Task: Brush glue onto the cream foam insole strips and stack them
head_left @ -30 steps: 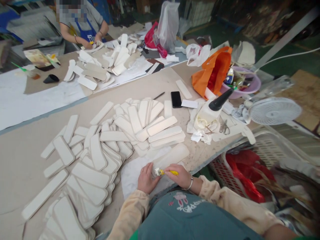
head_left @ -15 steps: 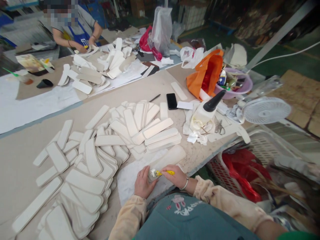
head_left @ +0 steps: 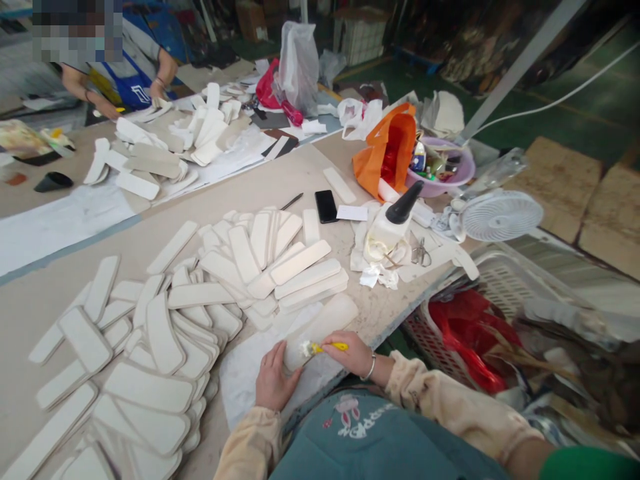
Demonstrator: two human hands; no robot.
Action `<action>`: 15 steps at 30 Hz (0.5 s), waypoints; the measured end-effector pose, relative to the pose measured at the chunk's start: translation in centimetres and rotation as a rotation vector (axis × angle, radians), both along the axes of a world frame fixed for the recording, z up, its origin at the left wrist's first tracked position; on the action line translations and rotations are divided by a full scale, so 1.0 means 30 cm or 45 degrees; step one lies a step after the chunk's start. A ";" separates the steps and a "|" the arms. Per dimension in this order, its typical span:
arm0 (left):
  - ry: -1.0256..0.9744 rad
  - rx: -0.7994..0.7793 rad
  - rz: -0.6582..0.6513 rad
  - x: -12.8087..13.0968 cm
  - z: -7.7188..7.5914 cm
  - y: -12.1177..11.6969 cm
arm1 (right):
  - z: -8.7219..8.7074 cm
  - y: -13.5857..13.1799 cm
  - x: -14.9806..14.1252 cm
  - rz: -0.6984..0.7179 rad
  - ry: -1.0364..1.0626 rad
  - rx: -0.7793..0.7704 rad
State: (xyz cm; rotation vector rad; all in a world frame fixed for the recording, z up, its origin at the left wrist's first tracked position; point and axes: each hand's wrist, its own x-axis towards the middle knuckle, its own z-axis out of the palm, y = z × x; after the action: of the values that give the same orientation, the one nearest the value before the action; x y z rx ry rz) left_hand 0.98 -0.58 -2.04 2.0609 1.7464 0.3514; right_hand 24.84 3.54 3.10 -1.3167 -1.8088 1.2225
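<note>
My right hand is closed around the yellow handle of a small brush. Its bristle end, covered in white paste, touches a pale rounded strip lying on a white sheet at the table's near edge. My left hand lies flat at the near end of this strip, fingers stretched along its side and thumb pointing toward the brush. Left of my hands spreads a large heap of similar off-white strips, many overlapping like fanned cards.
A white container with a black nozzle stands to the right, near scissors and a phone. Beyond are an orange bag, a purple basin and a fan. A crate sits beside the table. A co-worker works across.
The view has swung, so the table's contents sit farther left. My left hand has drawn slightly away from the brush head. Across the table, the co-worker's hands have moved apart.
</note>
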 end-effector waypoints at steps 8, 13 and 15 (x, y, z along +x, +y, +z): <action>0.020 -0.027 0.004 0.001 0.003 -0.001 | 0.021 0.103 0.320 -0.232 -0.244 0.129; 0.011 -0.056 0.028 0.004 0.009 -0.003 | 0.070 0.093 0.316 -0.115 -0.503 0.400; 0.011 -0.070 0.034 0.007 0.013 -0.006 | 0.074 0.060 0.251 -0.005 -0.667 0.501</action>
State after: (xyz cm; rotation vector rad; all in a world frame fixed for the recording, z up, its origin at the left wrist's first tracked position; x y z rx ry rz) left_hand 1.17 -0.77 -1.63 2.0051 1.7702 0.2996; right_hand 32.38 5.35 5.32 -1.4852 -2.2537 0.4910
